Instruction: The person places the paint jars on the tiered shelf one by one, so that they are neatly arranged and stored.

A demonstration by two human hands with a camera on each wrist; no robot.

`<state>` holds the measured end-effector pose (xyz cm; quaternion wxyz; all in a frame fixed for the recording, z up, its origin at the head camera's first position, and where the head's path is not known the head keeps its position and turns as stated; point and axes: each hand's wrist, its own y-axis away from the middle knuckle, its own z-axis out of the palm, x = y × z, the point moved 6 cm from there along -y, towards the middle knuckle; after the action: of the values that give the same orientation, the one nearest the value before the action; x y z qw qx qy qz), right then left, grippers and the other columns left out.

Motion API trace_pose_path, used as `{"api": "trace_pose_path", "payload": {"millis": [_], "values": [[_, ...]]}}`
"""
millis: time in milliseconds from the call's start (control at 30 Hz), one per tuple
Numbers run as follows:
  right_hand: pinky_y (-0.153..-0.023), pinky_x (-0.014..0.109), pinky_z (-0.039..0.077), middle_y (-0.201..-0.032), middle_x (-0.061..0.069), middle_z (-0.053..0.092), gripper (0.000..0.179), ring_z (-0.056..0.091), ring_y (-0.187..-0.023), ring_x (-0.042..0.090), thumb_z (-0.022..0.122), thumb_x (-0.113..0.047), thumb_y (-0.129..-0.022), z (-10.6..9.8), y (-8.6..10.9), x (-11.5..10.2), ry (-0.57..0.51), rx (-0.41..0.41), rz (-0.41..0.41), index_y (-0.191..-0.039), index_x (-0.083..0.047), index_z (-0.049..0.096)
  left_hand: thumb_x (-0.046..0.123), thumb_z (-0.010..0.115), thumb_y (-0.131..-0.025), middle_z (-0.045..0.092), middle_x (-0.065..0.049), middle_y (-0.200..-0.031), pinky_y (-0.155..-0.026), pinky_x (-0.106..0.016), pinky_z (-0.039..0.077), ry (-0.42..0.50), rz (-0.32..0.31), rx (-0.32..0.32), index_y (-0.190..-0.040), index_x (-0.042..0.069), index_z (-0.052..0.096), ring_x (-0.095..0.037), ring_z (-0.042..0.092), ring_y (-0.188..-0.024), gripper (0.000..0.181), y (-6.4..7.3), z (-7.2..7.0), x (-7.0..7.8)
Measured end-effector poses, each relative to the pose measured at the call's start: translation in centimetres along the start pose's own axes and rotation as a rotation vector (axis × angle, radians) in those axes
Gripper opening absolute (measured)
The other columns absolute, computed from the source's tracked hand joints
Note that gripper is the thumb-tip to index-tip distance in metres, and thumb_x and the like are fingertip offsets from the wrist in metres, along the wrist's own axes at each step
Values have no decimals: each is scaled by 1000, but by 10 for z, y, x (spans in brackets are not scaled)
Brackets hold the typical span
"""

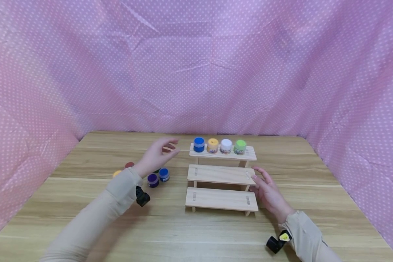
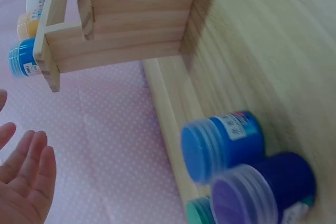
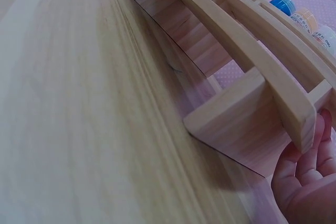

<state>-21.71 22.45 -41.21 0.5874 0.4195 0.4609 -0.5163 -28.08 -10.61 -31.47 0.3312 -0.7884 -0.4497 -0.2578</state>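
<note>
The cloth [image 1: 196, 72] on my feed is pink shading to lilac, dotted white; I see streaky tan grain on the bench [image 1: 170, 229], paler wood on the rack [image 1: 221, 199], beige sleeves [image 1: 119, 193], blue jars [image 1: 199, 145], a yellow-orange jar [image 1: 212, 146], a white jar [image 1: 226, 147], a lime-green jar [image 1: 240, 147] and a purple jar [image 1: 153, 180].

One rack [image 1: 221, 174], three shelves [image 1: 221, 199], four shelved jars [image 1: 226, 146] at its twelve o'clock, five visible table jars [image 1: 153, 181] at nine, two hands [image 1: 154, 157], two wrist cameras [image 1: 142, 197].
</note>
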Motion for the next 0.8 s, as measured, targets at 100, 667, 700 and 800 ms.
{"api": "trace_pose_path", "payload": {"millis": [100, 667, 700, 800], "values": [[-77, 21, 48, -96, -12, 63, 22, 61, -87, 2, 46, -16, -100, 0, 0, 0, 6, 2, 8, -121, -24, 43, 14, 63, -91, 54, -18, -131, -97, -49, 48, -11, -22, -47, -132, 2, 50, -32, 57, -112, 44, 5, 1, -7], [-75, 21, 48, -94, -12, 64, 21, 62, -84, 3, 45, -16, -100, 0, 1, 0, -6, 7, -3, -119, -27, 47, 17, 66, -89, 58, -18, -128, -95, -49, 48, -235, -72, -258, -129, 0, 54, -35, 55, -115, 45, 27, 6, -30], [-75, 21, 48, -94, -12, 64, 21, 62, -84, 3, 45, -16, -100, 0, 1, 0, -4, 6, -3, -119, -27, 47, 17, 66, -89, 58, -18, -128, -95, -50, 47, -234, -87, -270, -129, -1, 53, -36, 54, -115, 46, 29, 7, -32], [-76, 21, 49, -94, -12, 65, 22, 62, -84, 3, 45, -16, -100, 0, 0, 0, 3, 3, 3, -119, -27, 47, 17, 67, -88, 56, -17, -130, -97, -51, 47, -233, -136, -298, -131, 0, 52, -36, 53, -117, 48, 34, 9, -38]]}}
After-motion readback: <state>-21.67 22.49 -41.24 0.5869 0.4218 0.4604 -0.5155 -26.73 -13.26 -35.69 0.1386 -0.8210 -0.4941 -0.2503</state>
